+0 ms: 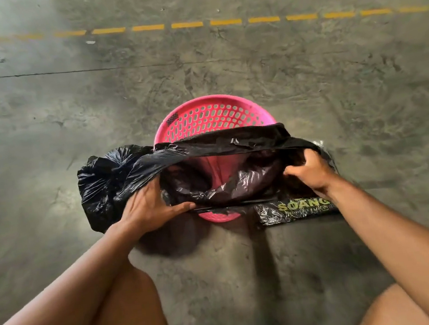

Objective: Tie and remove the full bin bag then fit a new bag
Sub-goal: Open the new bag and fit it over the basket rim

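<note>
A pink perforated bin (211, 113) stands on the concrete floor in front of me. A new black bag (232, 141) is stretched wide across its mouth, and part of it hangs down inside. My left hand (149, 207) grips the bag's left edge at the near rim. My right hand (309, 169) is closed on the bag's right edge. A tied, full black bag (104, 182) lies on the floor just left of the bin, touching my left hand's side of the new bag.
A black packet of bags with yellow lettering (296, 209) lies on the floor near the bin's right side, under my right wrist. A dashed yellow line (187, 24) crosses the floor farther away. My knees are at the bottom of the view.
</note>
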`<state>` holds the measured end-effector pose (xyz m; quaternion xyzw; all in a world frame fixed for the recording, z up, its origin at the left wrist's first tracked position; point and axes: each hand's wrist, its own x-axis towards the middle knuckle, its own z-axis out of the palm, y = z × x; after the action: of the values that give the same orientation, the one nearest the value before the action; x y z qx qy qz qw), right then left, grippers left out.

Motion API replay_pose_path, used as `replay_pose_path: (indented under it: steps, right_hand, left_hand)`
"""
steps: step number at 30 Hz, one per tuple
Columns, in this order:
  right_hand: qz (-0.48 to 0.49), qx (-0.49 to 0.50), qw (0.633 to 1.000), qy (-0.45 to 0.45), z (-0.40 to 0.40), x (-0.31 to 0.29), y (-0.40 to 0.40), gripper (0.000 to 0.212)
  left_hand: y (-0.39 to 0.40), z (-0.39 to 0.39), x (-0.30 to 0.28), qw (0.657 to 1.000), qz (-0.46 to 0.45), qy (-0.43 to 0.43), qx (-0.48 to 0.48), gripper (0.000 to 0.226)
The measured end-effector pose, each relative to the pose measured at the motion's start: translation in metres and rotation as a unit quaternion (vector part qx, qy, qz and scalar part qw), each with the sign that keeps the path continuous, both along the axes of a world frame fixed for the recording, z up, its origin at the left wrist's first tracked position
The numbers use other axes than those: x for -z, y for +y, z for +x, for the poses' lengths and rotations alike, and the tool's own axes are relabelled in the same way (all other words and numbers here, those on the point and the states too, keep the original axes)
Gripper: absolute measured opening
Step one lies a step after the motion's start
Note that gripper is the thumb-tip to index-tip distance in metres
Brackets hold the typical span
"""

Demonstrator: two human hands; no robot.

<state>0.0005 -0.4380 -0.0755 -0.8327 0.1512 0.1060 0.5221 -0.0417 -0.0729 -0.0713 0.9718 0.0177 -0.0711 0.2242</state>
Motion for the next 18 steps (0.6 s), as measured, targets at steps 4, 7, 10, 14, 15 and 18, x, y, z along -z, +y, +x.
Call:
replay_pose_path:
  steps: [4, 7, 10, 14, 15, 18]
  right_hand:
    - [0.338, 0.093, 0.931, 0.104, 0.021, 0.004, -0.009, 0.019]
    - [0.382, 0.039, 0.911, 0.15, 0.04, 0.003, -0.025, 0.021]
    - [0.394, -0.017, 0.904, 0.163, 0.052, 0.009, -0.039, 0.057]
    - [0.456, -0.043, 0.87, 0.181, 0.051, 0.031, -0.055, 0.057]
    - [0.47, -0.047, 0.863, 0.181, 0.051, 0.034, -0.058, 0.054]
    - [0.488, -0.078, 0.852, 0.172, 0.057, 0.033, -0.067, 0.055]
  left_hand:
    - [0.011, 0.018, 0.003, 0.997, -0.068, 0.014, -0.03, 0.086]
    - [0.021, 0.042, 0.007, 0.977, -0.199, -0.026, -0.066, 0.051]
    - [0.019, 0.062, 0.008, 0.941, -0.319, -0.011, -0.11, 0.035]
    - [0.008, 0.077, 0.001, 0.873, -0.445, 0.052, -0.192, 0.015]
    - [0.009, 0.084, -0.003, 0.856, -0.465, 0.081, -0.21, 0.018]
    - [0.025, 0.102, -0.017, 0.806, -0.514, 0.195, -0.219, 0.016]
